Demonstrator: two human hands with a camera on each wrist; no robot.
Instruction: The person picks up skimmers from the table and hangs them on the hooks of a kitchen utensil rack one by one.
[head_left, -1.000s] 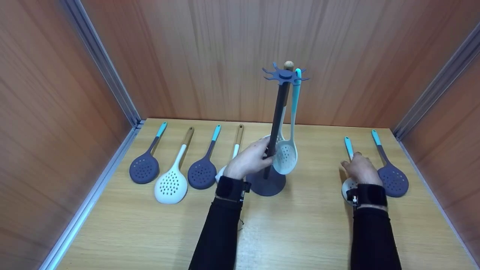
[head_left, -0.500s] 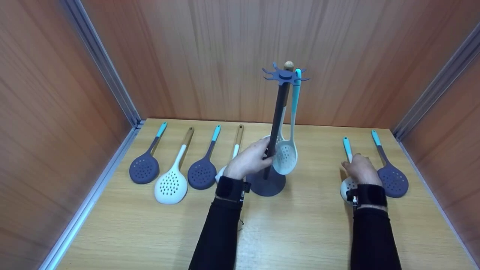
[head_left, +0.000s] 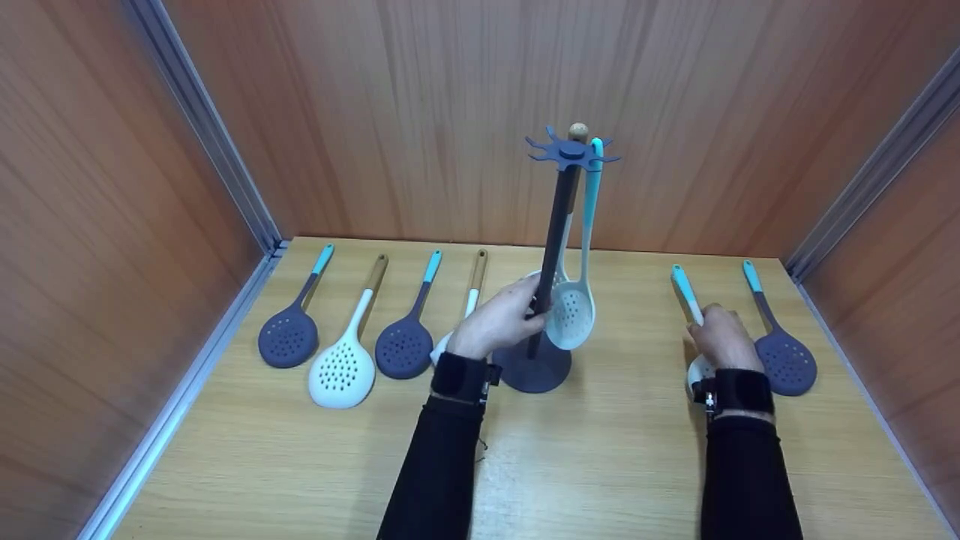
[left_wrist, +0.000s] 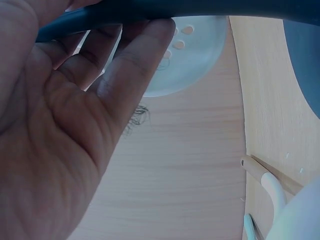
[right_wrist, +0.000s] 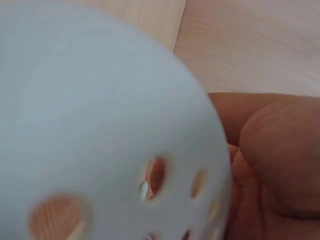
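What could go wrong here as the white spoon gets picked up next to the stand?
The right hand grips the white spoon by its handle, close beside the dark spoon; lifting may knock that neighbour. The stand is tall on a small base, with two spoons hanging on one side; if the left hand lets go of the pole, it might tip. The wall is near, so a wide swing could hit it.

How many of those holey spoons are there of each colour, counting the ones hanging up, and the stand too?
Dark blue skimmers: 3
White skimmers: 5
Stand: 1
Total: 9
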